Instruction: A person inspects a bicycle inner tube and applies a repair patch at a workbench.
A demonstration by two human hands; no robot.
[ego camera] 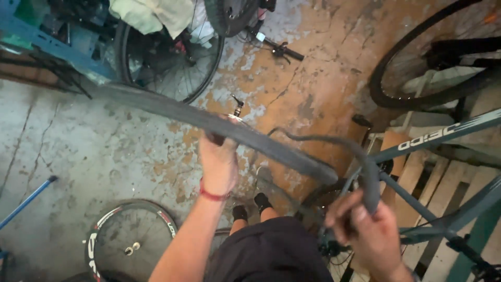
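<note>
Nearest, at the lower right of the frame, the right hand (373,235) pinches the end of a thin grey rubber inner tube (360,156), its fingers pressed together around the limp loop. At centre, the left hand (218,159), with a red band at the wrist, has its grip wrapped around a long dark rubber bicycle tyre (209,120) that runs from the upper left down to mid-frame. The tyre looks light but springy and holds its curve; the tube appears soft and floppy, best held near the valve or an end. Behind lie the grey-blue bicycle frame (443,136) on wooden pallets at right, a black rimmed wheel (128,243) lying flat on the cracked concrete floor (78,151), and another spoked wheel (172,68) at the top. The tyre's far end blurs into clutter, and the right hand's fingertips are hard to make out.
</note>
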